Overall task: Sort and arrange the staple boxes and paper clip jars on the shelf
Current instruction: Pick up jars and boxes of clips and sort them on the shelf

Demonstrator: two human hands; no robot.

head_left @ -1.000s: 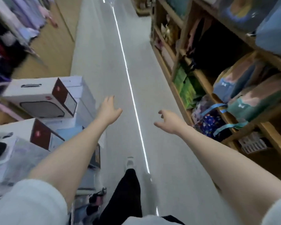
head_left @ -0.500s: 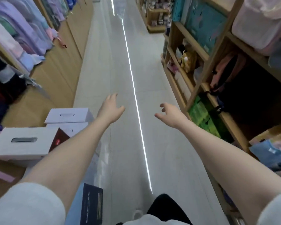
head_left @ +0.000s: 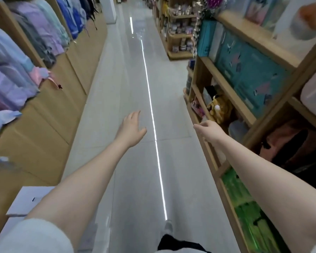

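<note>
No staple box or paper clip jar shows in the head view. Both my arms stretch forward over a shop aisle. My left hand (head_left: 130, 127) hangs in the air above the grey tiled floor (head_left: 135, 79), fingers relaxed and holding nothing. My right hand (head_left: 209, 129) is out beside the front edge of the wooden shelf unit (head_left: 224, 89) on the right, fingers loosely curled and empty. Neither hand touches anything.
Hanging clothes (head_left: 26, 57) over wooden cabinets (head_left: 49, 123) line the left side. A white box (head_left: 26, 199) sits at lower left. The right shelves hold teal boxes (head_left: 244, 70), a plush toy (head_left: 217, 108) and green packs (head_left: 244, 207). Another wooden display (head_left: 181, 31) stands farther down the aisle.
The view has moved forward along the aisle and tilted up; the stacked white boxes at left have slid down and mostly out of frame. Both hands stay extended and empty.
</note>
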